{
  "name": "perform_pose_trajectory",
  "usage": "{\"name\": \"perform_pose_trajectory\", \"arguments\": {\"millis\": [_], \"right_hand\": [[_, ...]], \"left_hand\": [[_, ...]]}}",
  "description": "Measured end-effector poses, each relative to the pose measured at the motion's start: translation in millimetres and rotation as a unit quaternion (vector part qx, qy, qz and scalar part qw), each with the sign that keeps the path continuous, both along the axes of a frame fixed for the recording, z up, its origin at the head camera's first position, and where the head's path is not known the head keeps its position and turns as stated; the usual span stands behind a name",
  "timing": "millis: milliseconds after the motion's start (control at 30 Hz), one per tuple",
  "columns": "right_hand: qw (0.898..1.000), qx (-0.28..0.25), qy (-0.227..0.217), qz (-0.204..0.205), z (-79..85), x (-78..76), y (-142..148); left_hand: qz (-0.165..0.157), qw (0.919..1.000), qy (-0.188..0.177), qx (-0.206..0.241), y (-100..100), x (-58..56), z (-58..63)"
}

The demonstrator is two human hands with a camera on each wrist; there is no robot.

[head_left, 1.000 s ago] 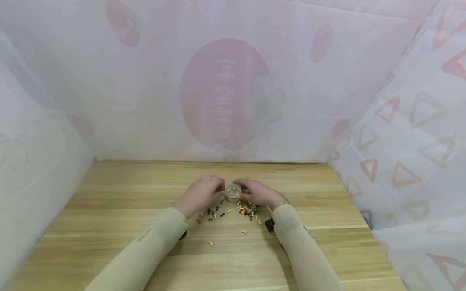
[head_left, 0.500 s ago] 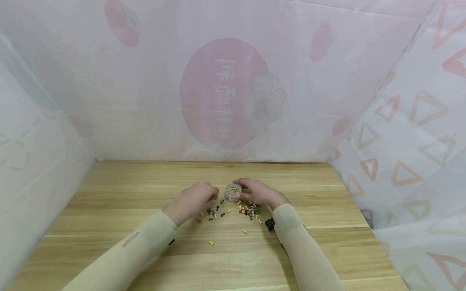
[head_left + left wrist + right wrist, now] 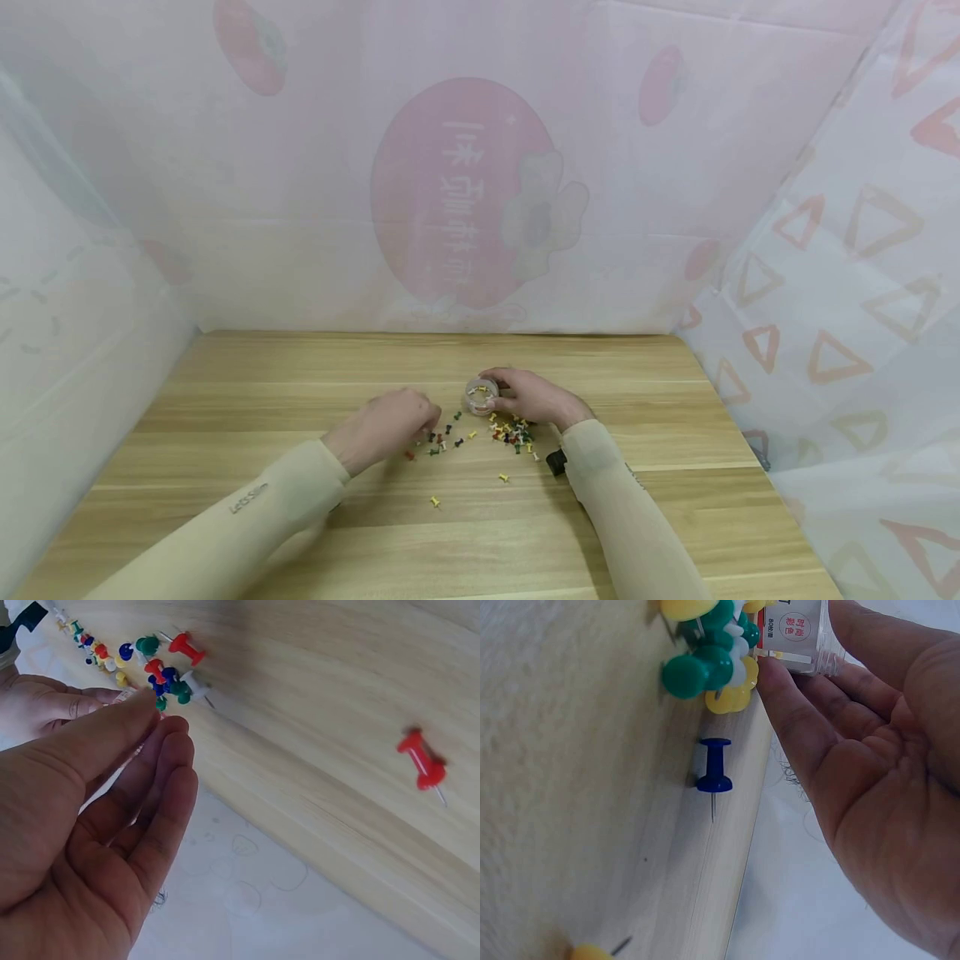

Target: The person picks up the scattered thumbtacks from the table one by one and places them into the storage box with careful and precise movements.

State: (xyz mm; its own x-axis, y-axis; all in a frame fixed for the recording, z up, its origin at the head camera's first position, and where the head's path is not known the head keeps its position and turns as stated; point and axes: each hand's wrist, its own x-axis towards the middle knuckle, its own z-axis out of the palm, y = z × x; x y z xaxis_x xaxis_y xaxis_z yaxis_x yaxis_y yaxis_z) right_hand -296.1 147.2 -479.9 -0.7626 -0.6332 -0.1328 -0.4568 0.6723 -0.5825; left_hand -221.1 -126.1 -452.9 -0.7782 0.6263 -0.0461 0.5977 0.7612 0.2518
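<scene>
My right hand (image 3: 534, 397) grips a small clear plastic jar (image 3: 481, 407), its thumb and fingers round the side. Yellow and pale push pins (image 3: 482, 390) show inside the jar, and a white label (image 3: 791, 626) with red print is on its wall. My left hand (image 3: 386, 425) hovers beside the left scatter of push pins (image 3: 442, 446). Its fingers bend loosely toward the thumb, and no pin shows between them in the left wrist view. Red, blue, green and white pins lie just past these fingertips. The thumb partly hides the index finger.
A denser pile of mixed push pins (image 3: 513, 433) lies in front of the jar. Two stray yellow pins, one nearer (image 3: 435, 502) and one farther right (image 3: 503, 478), lie on the wooden table (image 3: 600, 358). Printed sheets (image 3: 300, 208) stand around its back and sides.
My left hand has moved away from the jar's rim, leftward and toward me, to the left pins. The right hand and the jar have stayed in place.
</scene>
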Motion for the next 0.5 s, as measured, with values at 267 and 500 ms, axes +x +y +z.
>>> {"name": "perform_pose_trajectory", "arguments": {"millis": [267,500], "right_hand": [[1.000,0.001,-0.004,-0.003,0.3,-0.3,0.7],[1.000,0.002,-0.011,-0.003,-1.6,-1.1,0.8]], "left_hand": [[-0.024,0.9992,0.020,-0.023,-3.2,1.7,-1.6],[-0.019,0.9987,0.021,-0.043,-4.4,-0.4,-8.1]]}}
